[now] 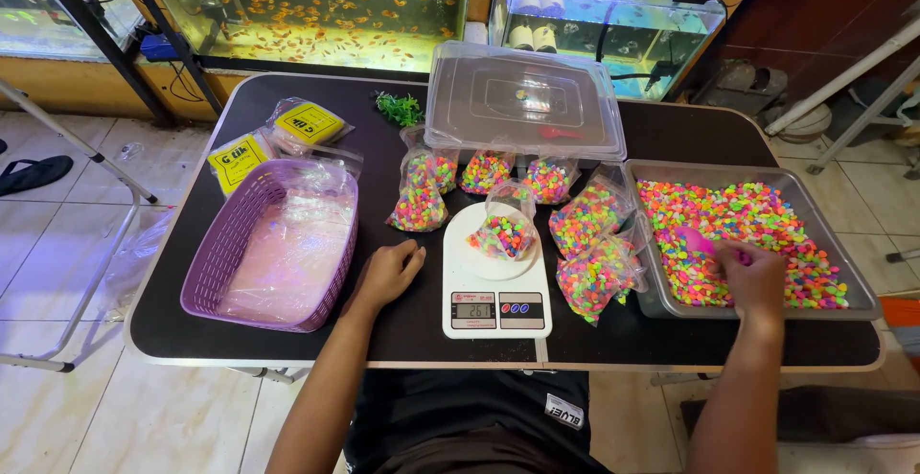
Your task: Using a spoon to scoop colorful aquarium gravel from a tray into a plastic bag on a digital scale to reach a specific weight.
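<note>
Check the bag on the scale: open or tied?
Open. The bag sits upright on the scale, its plastic mouth spread loose above the coloured gravel, with no knot or seal visible.

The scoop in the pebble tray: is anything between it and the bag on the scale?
Yes. Two filled bags lie between the tray and the scale. The right hand holds the pink scoop in the pebbles; the open bag sits beyond them.

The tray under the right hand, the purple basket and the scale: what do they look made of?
The tray looks like metal: dull grey sheen, thin rolled rim. The purple basket looks like moulded plastic: uniform colour, slotted lattice walls. The scale seems glossy white plastic with a round platform, though that could be glass. The right hand holds a pink scoop, likely plastic.
</note>
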